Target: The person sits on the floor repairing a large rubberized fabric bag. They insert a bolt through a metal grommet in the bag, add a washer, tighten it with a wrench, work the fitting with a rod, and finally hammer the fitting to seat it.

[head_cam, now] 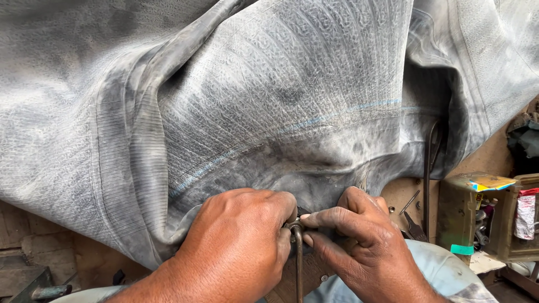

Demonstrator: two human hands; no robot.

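A large grey rubber inner tube (269, 95), dusty and folded, fills most of the head view. My left hand (236, 247) is closed at its lower edge, gripping the top of a thin metal tool (298, 264) that points down. My right hand (359, 241) pinches the same spot from the right, thumb and forefinger meeting at the tool's head and the tube's edge. What lies under my fingers is hidden.
Long metal scissors or tongs (431, 168) hang at the right against the tube. A green metal box (466, 216) with small items stands at the right on a wooden surface. Bricks (33, 247) lie at the lower left.
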